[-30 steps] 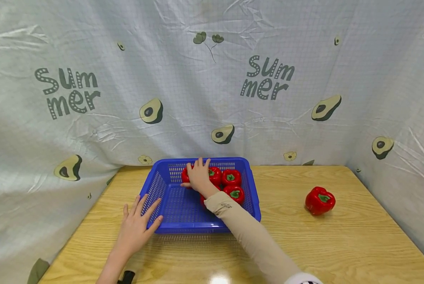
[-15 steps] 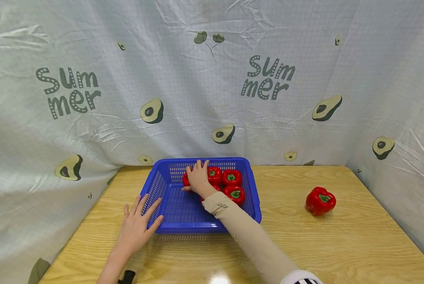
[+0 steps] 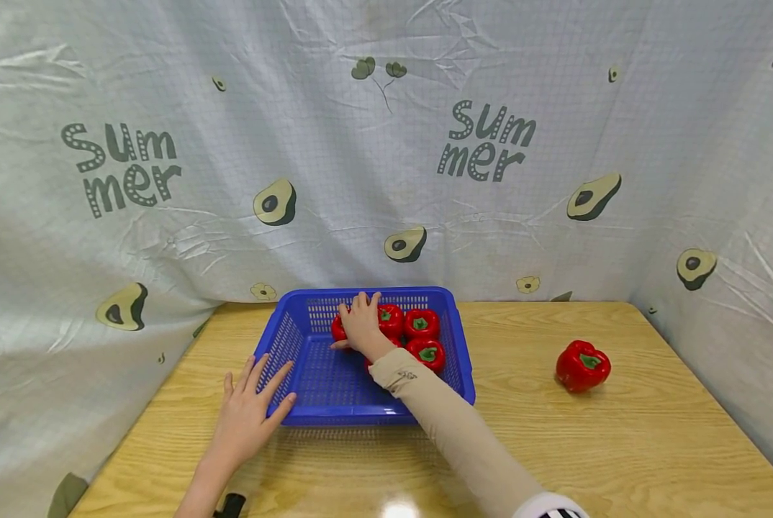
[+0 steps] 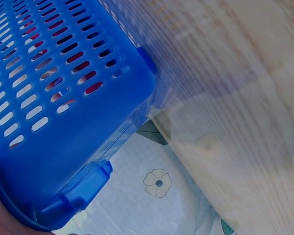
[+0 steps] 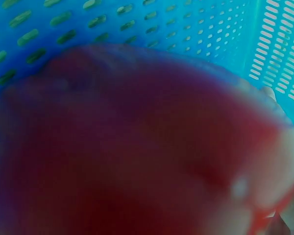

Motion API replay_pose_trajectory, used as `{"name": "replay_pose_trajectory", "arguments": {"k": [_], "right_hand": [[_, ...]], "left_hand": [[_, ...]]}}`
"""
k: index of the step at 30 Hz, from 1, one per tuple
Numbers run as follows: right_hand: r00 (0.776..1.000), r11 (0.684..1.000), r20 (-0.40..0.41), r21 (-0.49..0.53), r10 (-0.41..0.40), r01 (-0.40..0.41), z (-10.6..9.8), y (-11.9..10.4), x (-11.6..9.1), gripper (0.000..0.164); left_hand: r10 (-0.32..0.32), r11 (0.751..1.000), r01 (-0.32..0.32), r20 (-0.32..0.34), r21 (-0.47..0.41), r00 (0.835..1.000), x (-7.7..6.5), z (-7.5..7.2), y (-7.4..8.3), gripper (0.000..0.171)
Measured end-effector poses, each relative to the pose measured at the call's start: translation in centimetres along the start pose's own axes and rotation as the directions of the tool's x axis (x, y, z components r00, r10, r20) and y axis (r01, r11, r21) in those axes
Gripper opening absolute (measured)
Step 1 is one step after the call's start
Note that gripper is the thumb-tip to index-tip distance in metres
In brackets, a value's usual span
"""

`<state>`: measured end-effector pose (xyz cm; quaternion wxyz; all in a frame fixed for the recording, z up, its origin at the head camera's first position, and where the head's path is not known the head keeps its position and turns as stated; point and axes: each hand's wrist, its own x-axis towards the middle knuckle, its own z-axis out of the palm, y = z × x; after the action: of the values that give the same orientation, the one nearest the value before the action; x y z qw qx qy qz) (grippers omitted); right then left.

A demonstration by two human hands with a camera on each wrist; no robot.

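A blue plastic basket (image 3: 367,412) with slotted walls stands on the table. My right hand (image 3: 363,327) reaches inside it and grips a red bell pepper (image 3: 338,329) from above, near the back wall; most of this pepper is hidden under the hand. In the right wrist view the same bell pepper (image 5: 137,147) fills the picture, blurred, close to the basket's wall. More red bell peppers (image 3: 421,324) sit in the basket's right half, one partly covered by my wrist. My left hand (image 3: 247,417) rests, fingers spread and straight, on the basket's left front corner.
Another red bell pepper (image 3: 583,367) lies on the wooden table (image 3: 620,446) to the right. A printed cloth (image 3: 335,144) hangs behind and at the sides. A small black object (image 3: 232,505) shows beside my left forearm at the lower edge.
My right hand has come down slightly and toward me with the bell pepper in its grip. The left hand and the basket stay as they were.
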<state>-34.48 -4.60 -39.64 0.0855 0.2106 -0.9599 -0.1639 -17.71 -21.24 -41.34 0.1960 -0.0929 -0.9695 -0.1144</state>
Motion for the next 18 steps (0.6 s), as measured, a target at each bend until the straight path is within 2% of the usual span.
{"name": "replay_pose_trajectory", "arguments": {"k": [8,18], "right_hand": [[1.0,0.999,-0.023,0.034,0.002,-0.002,-1.4,1.7,-0.5,0.083],[0.995,0.998,-0.095,0.047,-0.041,0.046,-2.9,4.1,-1.5,0.079]], "left_hand": [[0.0,1.0,0.0,0.001,-0.012,1.0,0.0,0.0,0.0,0.049],[0.004,1.0,-0.004,-0.004,-0.017,1.0,0.0,-0.1,0.1,0.048]]}}
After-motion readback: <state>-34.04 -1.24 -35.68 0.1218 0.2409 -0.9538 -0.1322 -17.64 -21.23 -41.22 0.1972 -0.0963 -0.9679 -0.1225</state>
